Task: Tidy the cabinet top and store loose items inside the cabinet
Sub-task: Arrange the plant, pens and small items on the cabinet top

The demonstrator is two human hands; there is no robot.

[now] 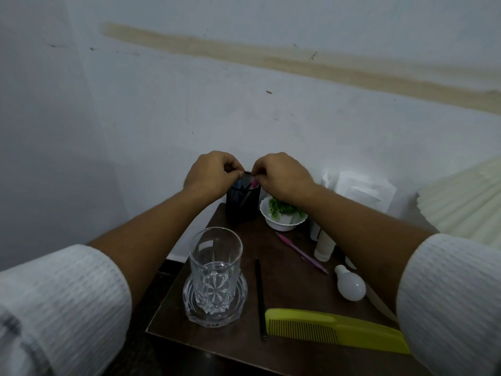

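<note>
Pen holder [242, 206], we judge, is light, stiff mesh; left grip [214, 172] pinches its rim, right grip [282, 175] a pink pen [254, 182] inside.

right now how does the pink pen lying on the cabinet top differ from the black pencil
The pink pen lies diagonally, pointing from the plant pot toward the bulb; the black pencil lies nearly straight front to back, between the glass and the comb. The pencil reaches nearer the front edge than the pen. Both lie flat and loose on the cabinet top.
</note>
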